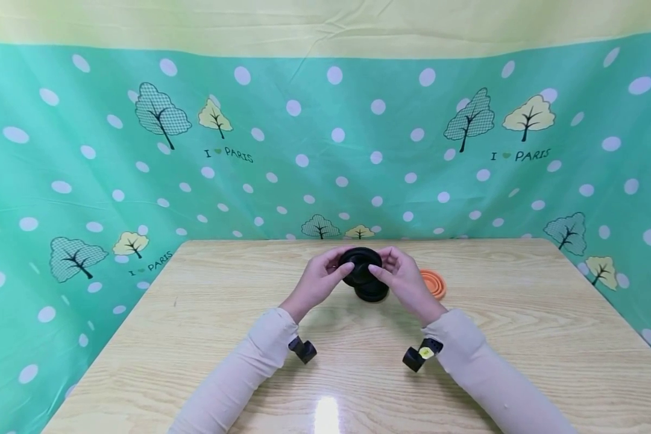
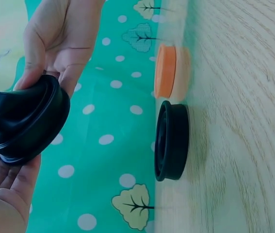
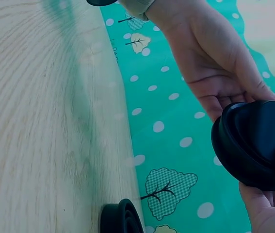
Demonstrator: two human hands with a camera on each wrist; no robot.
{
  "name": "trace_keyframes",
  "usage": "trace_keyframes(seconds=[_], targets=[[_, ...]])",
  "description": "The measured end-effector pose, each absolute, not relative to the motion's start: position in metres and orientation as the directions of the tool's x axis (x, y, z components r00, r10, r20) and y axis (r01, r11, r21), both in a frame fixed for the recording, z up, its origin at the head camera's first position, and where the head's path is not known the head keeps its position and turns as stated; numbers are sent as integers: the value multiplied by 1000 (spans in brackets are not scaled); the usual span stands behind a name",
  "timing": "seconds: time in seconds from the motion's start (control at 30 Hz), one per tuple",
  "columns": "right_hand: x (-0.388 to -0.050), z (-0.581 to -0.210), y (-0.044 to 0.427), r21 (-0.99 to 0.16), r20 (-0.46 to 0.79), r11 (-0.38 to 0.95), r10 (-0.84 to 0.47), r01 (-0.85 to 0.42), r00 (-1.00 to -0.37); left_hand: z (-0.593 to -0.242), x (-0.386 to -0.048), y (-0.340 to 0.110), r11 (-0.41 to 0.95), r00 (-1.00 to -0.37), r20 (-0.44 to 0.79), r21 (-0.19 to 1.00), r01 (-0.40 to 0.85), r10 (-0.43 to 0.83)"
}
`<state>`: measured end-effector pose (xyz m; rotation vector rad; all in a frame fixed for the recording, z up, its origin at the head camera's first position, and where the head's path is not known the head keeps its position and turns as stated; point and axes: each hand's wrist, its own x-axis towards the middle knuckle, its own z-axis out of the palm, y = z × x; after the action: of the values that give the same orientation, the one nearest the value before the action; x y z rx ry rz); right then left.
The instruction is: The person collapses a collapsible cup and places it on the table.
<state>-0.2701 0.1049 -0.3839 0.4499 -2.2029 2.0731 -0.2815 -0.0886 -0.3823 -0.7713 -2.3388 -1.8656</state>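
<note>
Both hands hold a black collapsible silicone cup (image 1: 361, 258) raised over the table, one at each side. My left hand (image 1: 319, 277) grips its left edge, with the thumb on the near face and fingers behind. The right hand (image 1: 405, 280) mirrors this on the other edge. Seen in the left wrist view, the held cup (image 2: 28, 121) has a raised, uneven middle inside its thick rim. Below it on the table sits a second black collapsible cup (image 2: 173, 141), folded flat. An orange collapsible cup (image 1: 433, 284), also flat, lies beside the right hand.
The wood-grain table (image 1: 206, 313) ends at a green dotted curtain (image 1: 304, 150) behind and at the sides. Black wrist-worn devices hang at the left wrist (image 1: 304, 348) and right wrist (image 1: 420, 354), low over the table.
</note>
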Motion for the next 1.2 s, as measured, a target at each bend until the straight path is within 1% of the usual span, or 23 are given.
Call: trace_keyframes(seconds=[0.3, 0.4, 0.47, 0.6, 0.67, 0.73, 0.83, 0.9, 1.0, 1.07, 1.2], targets=[[-270, -387, 105, -968, 249, -23, -169, -248, -954, -355, -259, -87, 243, -858, 396, 842, 481, 327], [-270, -387, 106, -972, 237, -36, -194, -234, -952, -354, -259, -87, 236, -860, 397, 845, 479, 321], [-271, -387, 109, -975, 222, -28, -217, -221, -951, -360, -264, -88, 210, -858, 399, 854, 476, 323], [-271, -387, 114, -959, 247, 67, -277, -275, -929, -378, -278, -89, 173, -849, 404, 861, 479, 339], [-271, -386, 115, -939, 262, 132, -315, -316, -912, -380, -277, -89, 178, -843, 400, 858, 483, 358], [-271, -386, 115, -918, 270, 185, -356, -350, -895, -372, -269, -88, 197, -834, 389, 850, 489, 392], [-268, -385, 111, -898, 243, 258, -387, -357, -890, -358, -256, -88, 241, -821, 367, 831, 500, 438], [-266, -384, 109, -889, 233, 288, -385, -356, -893, -355, -254, -88, 259, -809, 367, 816, 517, 459], [-264, -382, 106, -885, 233, 302, -369, -354, -899, -354, -254, -89, 276, -807, 362, 807, 522, 467], [-264, -383, 105, -894, 232, 286, -362, -344, -903, -361, -260, -90, 267, -812, 354, 818, 509, 465], [-266, -386, 104, -916, 227, 241, -344, -320, -911, -375, -272, -93, 230, -848, 310, 871, 435, 430]])
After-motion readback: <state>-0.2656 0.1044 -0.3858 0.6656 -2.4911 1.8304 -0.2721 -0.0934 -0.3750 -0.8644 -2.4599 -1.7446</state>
